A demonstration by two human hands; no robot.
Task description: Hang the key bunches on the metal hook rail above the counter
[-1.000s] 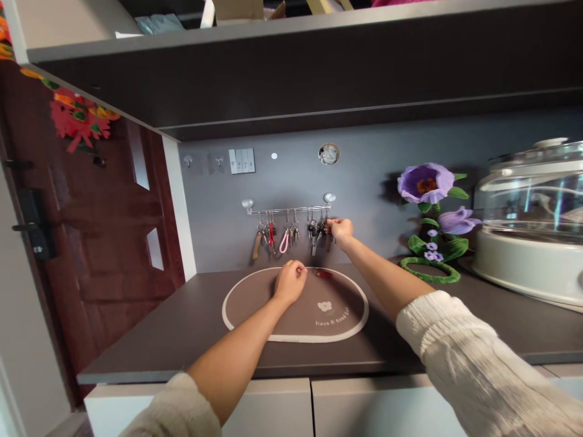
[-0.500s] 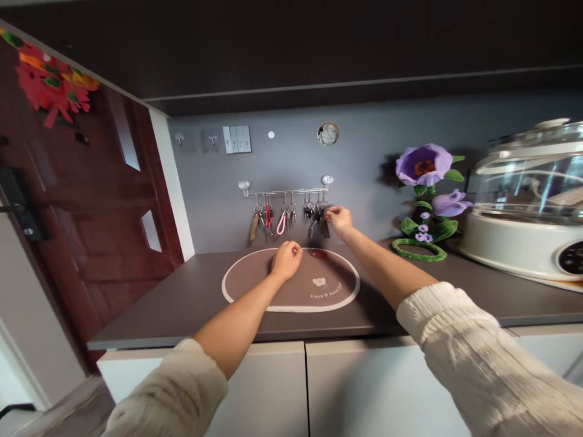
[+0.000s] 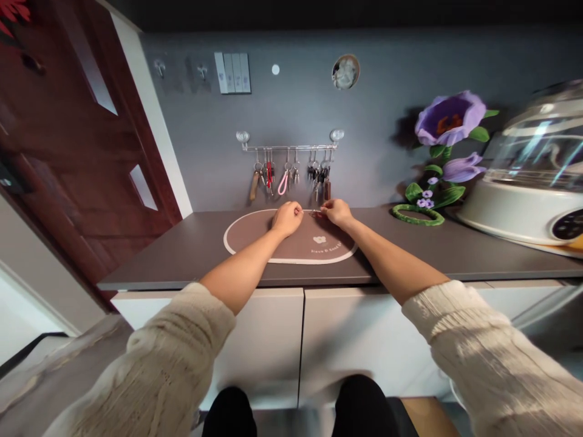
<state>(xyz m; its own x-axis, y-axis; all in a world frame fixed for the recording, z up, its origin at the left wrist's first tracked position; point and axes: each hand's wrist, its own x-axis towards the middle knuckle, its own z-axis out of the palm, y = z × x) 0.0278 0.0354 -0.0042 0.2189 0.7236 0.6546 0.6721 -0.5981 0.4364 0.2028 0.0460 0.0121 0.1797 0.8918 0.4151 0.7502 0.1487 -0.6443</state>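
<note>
Both my hands rest at the back of an oval brown mat [image 3: 291,252] on a dark counter. My left hand [image 3: 286,217] is curled closed, its fingertips pinched toward the right; what it holds is hidden. My right hand [image 3: 337,212] is closed in a pinch on a small keychain [image 3: 314,213] that lies between the two hands, just above the mat. On the grey wall right behind them, a chrome rail [image 3: 286,147] carries several bunches of hanging keys [image 3: 273,176], with brown, red and pink tags.
A purple fabric flower [image 3: 449,121] stands on the counter to the right, beside a large white appliance with a clear lid [image 3: 523,182]. A dark red door [image 3: 68,152] is at the left. Switches [image 3: 232,73] sit high on the wall. White cabinet fronts [image 3: 273,328] are below.
My right hand has come down from the keys on the rail to the keychain on the mat, close to my left hand. The view has tilted downward.
</note>
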